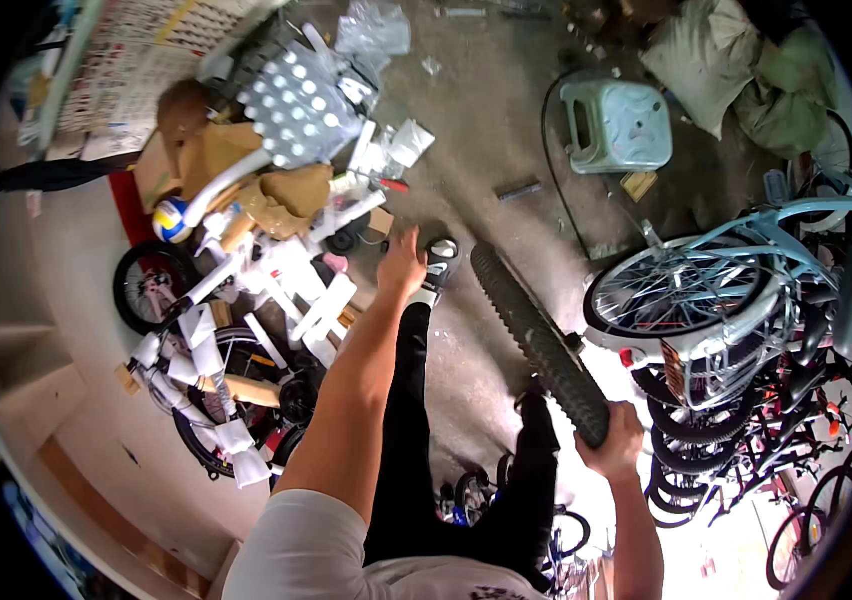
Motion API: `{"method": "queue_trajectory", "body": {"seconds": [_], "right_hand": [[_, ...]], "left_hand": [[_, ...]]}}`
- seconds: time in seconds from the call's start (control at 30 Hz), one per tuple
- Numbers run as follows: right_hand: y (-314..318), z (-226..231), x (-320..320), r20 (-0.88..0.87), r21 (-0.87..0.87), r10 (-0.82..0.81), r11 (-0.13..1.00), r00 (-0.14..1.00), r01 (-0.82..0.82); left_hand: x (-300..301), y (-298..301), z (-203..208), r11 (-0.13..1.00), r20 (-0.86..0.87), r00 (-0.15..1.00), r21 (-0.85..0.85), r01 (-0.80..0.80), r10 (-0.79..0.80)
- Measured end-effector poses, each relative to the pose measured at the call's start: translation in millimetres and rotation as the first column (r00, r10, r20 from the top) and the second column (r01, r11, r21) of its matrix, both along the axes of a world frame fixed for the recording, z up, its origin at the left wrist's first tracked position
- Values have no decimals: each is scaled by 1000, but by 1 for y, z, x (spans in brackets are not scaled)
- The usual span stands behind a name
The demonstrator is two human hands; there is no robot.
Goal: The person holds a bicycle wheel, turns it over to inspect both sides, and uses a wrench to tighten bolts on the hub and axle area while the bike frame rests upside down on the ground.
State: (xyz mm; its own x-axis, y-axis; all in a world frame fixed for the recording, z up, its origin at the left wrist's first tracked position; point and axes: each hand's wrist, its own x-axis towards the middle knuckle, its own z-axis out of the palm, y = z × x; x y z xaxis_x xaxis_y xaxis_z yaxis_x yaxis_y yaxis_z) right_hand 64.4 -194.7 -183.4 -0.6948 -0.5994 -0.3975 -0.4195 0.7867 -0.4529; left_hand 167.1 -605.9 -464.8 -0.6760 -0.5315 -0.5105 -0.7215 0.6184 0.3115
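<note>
Rows of small dark and reddish marks cover a pale sheet (131,75) at ten o'clock, too small to read, and the dark print at the hem of the white shirt (311,545), between five and six o'clock, is cut off by the frame. The black tyre (543,345), seen nearly edge-on with chunky knobs along its tread, slants from just right of centre toward four o'clock, where the right hand (614,445) grips its near end. Near the centre, toward eleven o'clock, the left hand (403,262) is open with fingers extended, beside a dark shoe (441,250).
</note>
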Motion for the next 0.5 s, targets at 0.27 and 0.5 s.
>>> {"method": "queue_trajectory", "body": {"seconds": [0.27,0.5], "right_hand": [[-30,10,-16,108,209,-97,975,989,72],[-24,7,43,63,74,-49,996,997,45]], "left_hand": [[-52,-78,-135,990,214,971,68,-120,103],[-58,-127,-242,965,227,954,127,-229,196]]}}
